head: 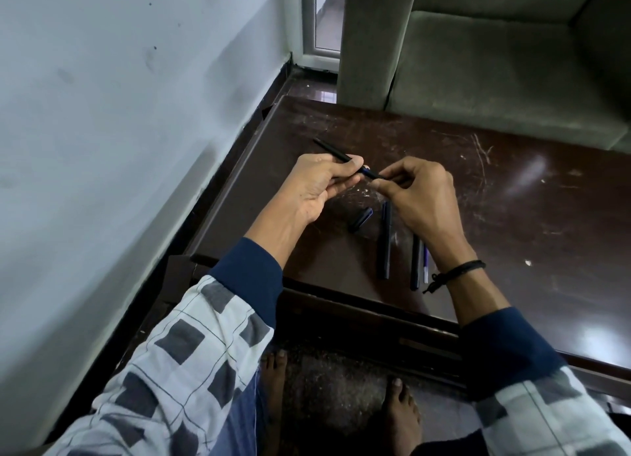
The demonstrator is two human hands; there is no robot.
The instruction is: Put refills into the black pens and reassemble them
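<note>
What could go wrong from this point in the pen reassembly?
1. The right hand pinches only the end of the bluish piece at the mouth of the black pen barrel, which the left hand holds. The piece could slip or seat crooked.
2. The loose refill lies near the front edge of the table, beside the right wrist. A forearm move might knock it off.

Glossy scratched table (444,189); matt pen (333,149).
</note>
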